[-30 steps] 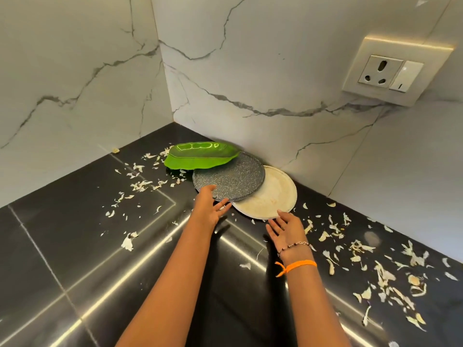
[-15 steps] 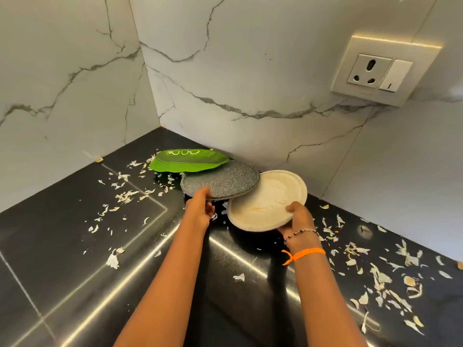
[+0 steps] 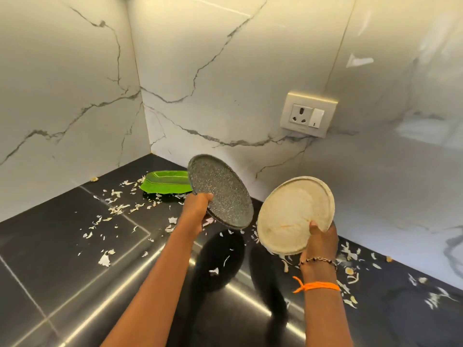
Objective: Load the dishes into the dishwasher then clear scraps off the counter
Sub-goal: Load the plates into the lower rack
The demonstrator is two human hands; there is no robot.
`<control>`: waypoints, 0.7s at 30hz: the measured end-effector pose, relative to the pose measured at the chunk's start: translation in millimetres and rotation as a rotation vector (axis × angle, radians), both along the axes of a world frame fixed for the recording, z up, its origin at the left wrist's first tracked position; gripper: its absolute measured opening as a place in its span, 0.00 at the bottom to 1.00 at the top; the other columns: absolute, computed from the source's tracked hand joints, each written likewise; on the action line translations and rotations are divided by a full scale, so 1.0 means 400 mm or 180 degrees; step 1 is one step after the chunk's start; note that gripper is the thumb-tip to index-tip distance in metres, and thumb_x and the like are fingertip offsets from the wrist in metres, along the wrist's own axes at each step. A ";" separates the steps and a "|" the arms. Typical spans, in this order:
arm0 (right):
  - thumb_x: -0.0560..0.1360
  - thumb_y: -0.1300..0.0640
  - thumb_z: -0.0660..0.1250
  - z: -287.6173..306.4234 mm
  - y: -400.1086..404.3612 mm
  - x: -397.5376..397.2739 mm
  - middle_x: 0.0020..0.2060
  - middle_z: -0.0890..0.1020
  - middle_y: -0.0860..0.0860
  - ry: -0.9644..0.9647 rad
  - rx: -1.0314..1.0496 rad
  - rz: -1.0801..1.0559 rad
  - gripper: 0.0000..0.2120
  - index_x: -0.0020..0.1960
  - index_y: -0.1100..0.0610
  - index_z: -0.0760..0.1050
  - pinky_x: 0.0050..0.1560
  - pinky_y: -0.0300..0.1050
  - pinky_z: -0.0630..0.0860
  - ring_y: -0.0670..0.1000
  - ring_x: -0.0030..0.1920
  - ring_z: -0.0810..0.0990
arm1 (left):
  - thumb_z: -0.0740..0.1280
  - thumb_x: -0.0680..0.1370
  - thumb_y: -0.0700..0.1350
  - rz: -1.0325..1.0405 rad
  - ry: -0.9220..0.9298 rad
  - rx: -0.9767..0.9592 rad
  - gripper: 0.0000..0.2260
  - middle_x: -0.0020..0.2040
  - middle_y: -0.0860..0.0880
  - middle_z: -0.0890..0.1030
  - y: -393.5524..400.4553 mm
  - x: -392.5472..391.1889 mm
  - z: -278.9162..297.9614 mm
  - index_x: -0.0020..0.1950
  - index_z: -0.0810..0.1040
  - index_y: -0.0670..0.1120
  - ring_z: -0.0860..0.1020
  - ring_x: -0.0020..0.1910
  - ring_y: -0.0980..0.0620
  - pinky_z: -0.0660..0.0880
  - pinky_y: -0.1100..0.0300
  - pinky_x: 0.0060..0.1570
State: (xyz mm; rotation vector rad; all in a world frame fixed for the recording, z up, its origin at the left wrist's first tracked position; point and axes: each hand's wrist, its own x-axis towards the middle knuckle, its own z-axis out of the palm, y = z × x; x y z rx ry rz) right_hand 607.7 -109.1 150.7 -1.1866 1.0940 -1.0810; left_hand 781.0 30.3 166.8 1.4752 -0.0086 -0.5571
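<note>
So both hands are up off the counter point(image 3: 57, 236) with a plate each; the left hand point(image 3: 198, 205) pinches the near rim of a speckled grey plate point(image 3: 220, 194), thumb on the upper face and fingers curled underneath, and the plate is tilted steeply with its top face turned toward the camera; the right hand point(image 3: 322, 240) grips the lower right edge of a cream plate point(image 3: 293, 216), thumb hooked over the rim onto the inside, and that one's tilted too, showing faint orange smears on its surface; the two plates sit just beside each other in the air, not touching as far as I can tell. Past the left hand, back in the corner, a green leaf-shaped dish point(image 3: 166, 185) lies flat on the black counter, partly hidden behind the grey plate; pale vegetable scraps point(image 3: 116, 209) are scattered all over the counter to the left of the left hand, under both plates, and off to the right of the right hand as well. The right wrist has an orange thread point(image 3: 317, 286) and a beaded bracelet point(image 3: 318, 259); above the right hand there's a wall socket point(image 3: 308, 113) on the marble backsplash point(image 3: 225, 83); no dishwasher in view.
</note>
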 end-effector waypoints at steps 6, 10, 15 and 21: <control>0.79 0.65 0.56 0.083 0.111 -0.086 0.62 0.76 0.62 0.0663 -0.1406 0.0007 0.18 0.68 0.62 0.68 0.60 0.47 0.71 0.61 0.60 0.75 | 0.56 0.80 0.37 -0.0449 -0.1747 0.0430 0.08 0.45 0.46 0.76 0.053 -0.114 0.100 0.55 0.68 0.47 0.74 0.38 0.50 0.74 0.54 0.41; 0.78 0.68 0.57 0.075 0.163 -0.146 0.47 0.80 0.64 0.0749 -0.2181 0.0140 0.19 0.68 0.60 0.68 0.37 0.19 0.67 0.54 0.37 0.74 | 0.56 0.80 0.37 -0.0564 -0.2058 0.0604 0.10 0.46 0.45 0.76 0.072 -0.201 0.114 0.59 0.69 0.49 0.73 0.35 0.52 0.70 0.59 0.34; 0.76 0.71 0.59 0.053 0.209 -0.242 0.37 0.79 0.60 0.0644 -0.2671 -0.0022 0.21 0.67 0.60 0.70 0.34 0.20 0.67 0.39 0.30 0.69 | 0.57 0.81 0.38 -0.0238 -0.2462 0.0513 0.13 0.39 0.52 0.76 0.100 -0.341 0.104 0.63 0.75 0.46 0.69 0.30 0.59 0.68 0.67 0.27; 0.78 0.65 0.58 0.043 0.315 -0.395 0.43 0.80 0.59 0.0484 -0.2501 -0.0348 0.18 0.67 0.57 0.70 0.36 0.25 0.68 0.49 0.39 0.77 | 0.58 0.80 0.39 -0.0371 -0.2569 0.0137 0.12 0.40 0.53 0.77 0.198 -0.491 0.123 0.61 0.77 0.43 0.73 0.36 0.61 0.69 0.73 0.32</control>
